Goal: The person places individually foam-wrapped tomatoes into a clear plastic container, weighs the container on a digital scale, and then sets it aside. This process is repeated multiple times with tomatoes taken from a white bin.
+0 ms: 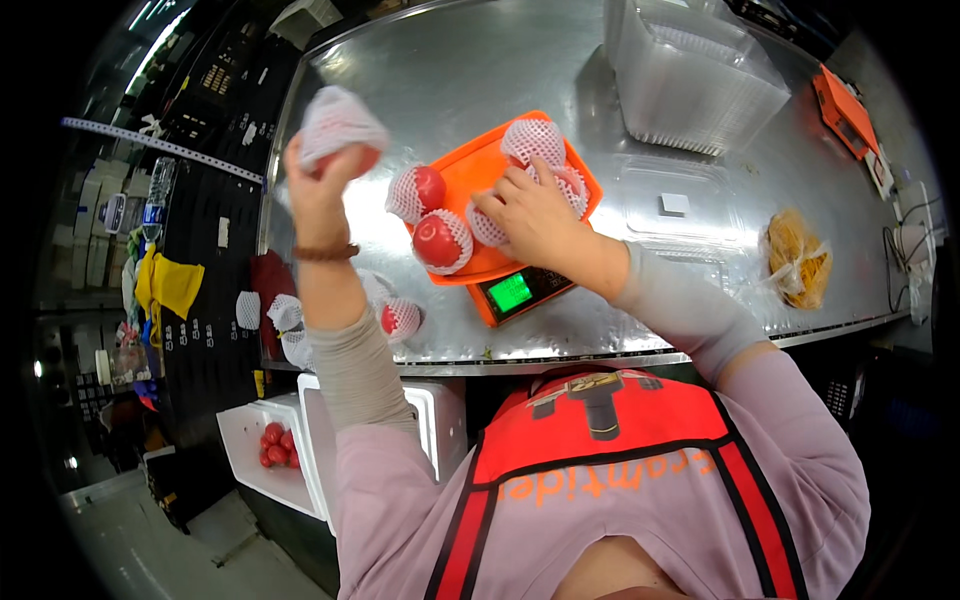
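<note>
Raised over the table's left side, my left hand (318, 190) grips a round red fruit (342, 125) in a white foam net; both are slightly blurred. An orange tray (470, 175) rests on an orange digital scale (540, 290) with a lit green display. Several red fruits in foam nets lie in the tray, among them one (438, 243) at the near left and one (533, 140) at the far side. My right hand (540, 218) reaches over the tray, its fingers curled on a netted fruit (484, 226) that they partly cover.
Stacked clear plastic containers (690, 80) stand at the far right. A bag of yellow rubber bands (798, 260) and another orange scale (845, 112) lie on the right. Near my left forearm are loose foam nets (285, 312) and a netted fruit (400, 320). Below, a white foam box (250, 470) holds red fruits.
</note>
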### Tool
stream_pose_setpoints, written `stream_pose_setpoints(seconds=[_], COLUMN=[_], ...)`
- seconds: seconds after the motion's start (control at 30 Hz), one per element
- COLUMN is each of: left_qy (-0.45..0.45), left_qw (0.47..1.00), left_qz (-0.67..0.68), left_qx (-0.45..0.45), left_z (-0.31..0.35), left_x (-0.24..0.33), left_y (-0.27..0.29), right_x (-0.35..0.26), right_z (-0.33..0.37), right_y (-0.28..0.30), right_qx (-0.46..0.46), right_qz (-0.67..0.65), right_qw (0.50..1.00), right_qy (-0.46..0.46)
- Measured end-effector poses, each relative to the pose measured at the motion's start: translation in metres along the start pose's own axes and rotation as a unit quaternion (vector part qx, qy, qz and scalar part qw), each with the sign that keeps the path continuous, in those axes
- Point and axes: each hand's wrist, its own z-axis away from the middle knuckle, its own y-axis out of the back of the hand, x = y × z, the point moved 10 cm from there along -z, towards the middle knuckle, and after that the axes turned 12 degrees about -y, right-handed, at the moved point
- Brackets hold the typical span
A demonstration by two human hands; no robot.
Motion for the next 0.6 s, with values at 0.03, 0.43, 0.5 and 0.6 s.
stream_pose_setpoints(seconds=[0.03, 0.43, 0.5, 0.6], left_qy=[-0.010, 0.090, 0.097, 0.104], left_qw=[0.999, 0.965, 0.964, 0.968], left_qz=[0.038, -0.009, -0.010, -0.022], left_qx=[0.000, 0.245, 0.247, 0.229], left_z=[0.003, 0.192, 0.202, 0.200], left_x=[0.004, 0.015, 0.009, 0.003], left_y=[0.017, 0.207, 0.212, 0.206], right_x=[0.000, 0.159, 0.165, 0.158], right_z=[-0.005, 0.045, 0.049, 0.050], right_y=[-0.012, 0.133, 0.121, 0.102], right_qx=[-0.018, 0.292, 0.278, 0.232], right_qz=[0.044, -0.408, -0.388, -0.391], right_qw=[0.999, 0.845, 0.854, 0.864], right_qy=[-0.007, -0.184, -0.209, -0.216])
